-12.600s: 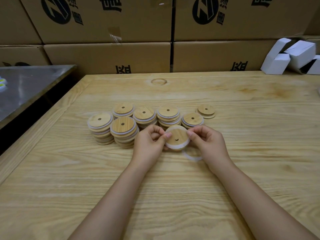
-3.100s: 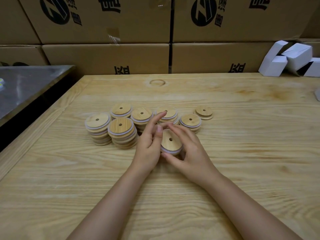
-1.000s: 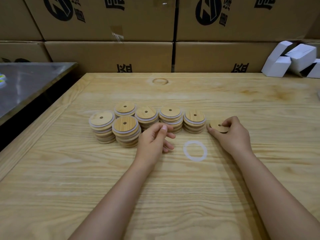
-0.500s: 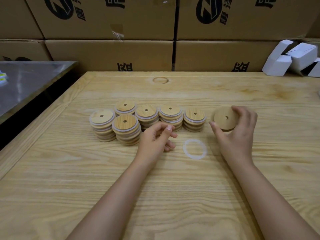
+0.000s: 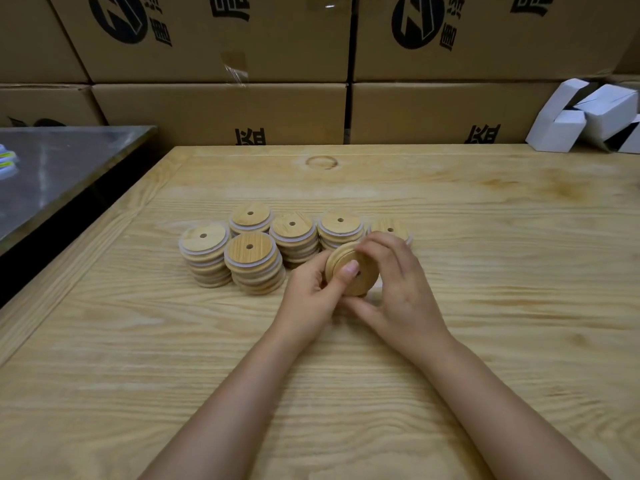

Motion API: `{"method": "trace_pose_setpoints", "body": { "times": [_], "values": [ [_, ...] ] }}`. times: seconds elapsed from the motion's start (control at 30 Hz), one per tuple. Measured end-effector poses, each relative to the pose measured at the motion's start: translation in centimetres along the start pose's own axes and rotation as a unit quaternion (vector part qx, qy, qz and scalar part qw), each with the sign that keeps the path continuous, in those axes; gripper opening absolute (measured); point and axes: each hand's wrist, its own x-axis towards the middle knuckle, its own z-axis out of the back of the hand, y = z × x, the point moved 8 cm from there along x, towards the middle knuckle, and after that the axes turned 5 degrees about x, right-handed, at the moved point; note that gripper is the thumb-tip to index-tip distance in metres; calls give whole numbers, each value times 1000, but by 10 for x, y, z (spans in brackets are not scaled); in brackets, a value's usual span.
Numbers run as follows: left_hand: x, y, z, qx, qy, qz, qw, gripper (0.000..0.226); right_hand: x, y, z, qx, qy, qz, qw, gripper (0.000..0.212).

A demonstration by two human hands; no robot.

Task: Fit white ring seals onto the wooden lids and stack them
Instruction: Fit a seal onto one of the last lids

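Since six stacks of lids (image 5: 251,261) are already ranged close together on the table (image 5: 485,289), with white rims showing between the wooden discs, a good part of the work is judged to be done. One wooden lid (image 5: 356,282) is still to be finished: it is held just above the table, in front of the stacks and tilted toward the camera, and no white band is seen around its stepped face, so it is taken to be unsealed. No loose white ring is in view; whether one lies under the hands cannot be told. What is left, as far as can be seen, is the fitting of a seal to this lid and its placing on a stack, the rightmost and partly hidden stack seeming the lowest. The lid is gripped by both hands. The left hand (image 5: 311,299) is brought in from the lower left, its thumb laid flat on the lid's face near the centre hole and its fingers curled behind the near edge. The right hand (image 5: 398,289) is arched over from the right, fingers bent across the upper rim and thumb stretched beneath. Cardboard cartons (image 5: 221,109) and small white boxes (image 5: 581,119) are stacked behind.
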Motion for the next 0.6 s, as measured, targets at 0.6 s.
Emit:
{"method": "trace_pose_setpoints", "body": {
  "times": [0.6],
  "values": [
    [1, 4, 6, -33, -20, 32, 999, 33, -15, -52, -12, -120, 140, -166, 969, 18]
  ]
}}
